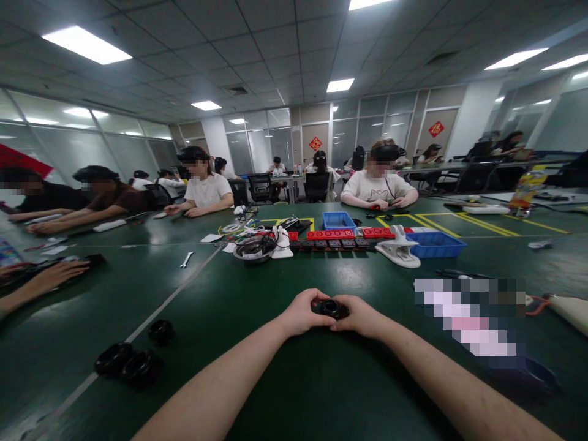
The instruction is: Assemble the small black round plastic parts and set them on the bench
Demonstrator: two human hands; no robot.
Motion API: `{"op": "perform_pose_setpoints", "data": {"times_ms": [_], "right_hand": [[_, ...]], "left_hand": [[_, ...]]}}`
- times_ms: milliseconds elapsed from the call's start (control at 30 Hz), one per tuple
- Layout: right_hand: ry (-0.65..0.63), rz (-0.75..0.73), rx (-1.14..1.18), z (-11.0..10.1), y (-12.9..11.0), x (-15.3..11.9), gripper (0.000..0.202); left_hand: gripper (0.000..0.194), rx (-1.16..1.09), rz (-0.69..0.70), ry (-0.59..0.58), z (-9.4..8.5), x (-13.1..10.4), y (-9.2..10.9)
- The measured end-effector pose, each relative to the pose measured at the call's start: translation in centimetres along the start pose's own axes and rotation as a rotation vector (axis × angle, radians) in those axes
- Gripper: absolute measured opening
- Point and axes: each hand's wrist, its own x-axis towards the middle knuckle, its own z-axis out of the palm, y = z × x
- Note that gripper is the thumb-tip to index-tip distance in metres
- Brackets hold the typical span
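While both hands meet below the centre of the frame, one black ring [329, 308] sits between them, just above the counter [312, 392] or on it; which, cannot be told.

Left hand [301, 315]: fingers curled, partly closed on the ring's side.
Right hand [361, 315]: likewise, from the opposite side.

Handling, as judged: light, stiff, probably hard plastic; smooth, so apt to turn or slip; not notably fragile. Best hold: outer rim, opposite sides, opening left uncovered.

Lower left: three dark round parts [160, 331], two touching or nearly so, one just beside.
Left, farther up: wrench [186, 260], lying flat.
Centre, beyond the hands: red power strip [329, 234].
Right of centre: white clamp [399, 247], beside a blue tray [438, 250].
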Motion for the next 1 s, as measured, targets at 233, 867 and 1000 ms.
{"op": "perform_pose_setpoints", "data": {"times_ms": [233, 867, 1000], "right_hand": [[0.192, 0.048, -0.249, 1.0, -0.4, 0.1, 0.037], [0.003, 0.007, 0.019, -0.2, -0.9, -0.6, 0.045], [-0.050, 0.011, 0.077, -0.5, -1.1, -0.5, 0.041]], "left_hand": [[0.042, 0.078, -0.033, 0.149, 0.8, -0.3, 0.7], [0.045, -0.006, -0.033, 0.026, -0.2, -0.1, 0.3], [0.046, -0.029, -0.029, -0.021, -0.4, 0.0, 0.2]]}}
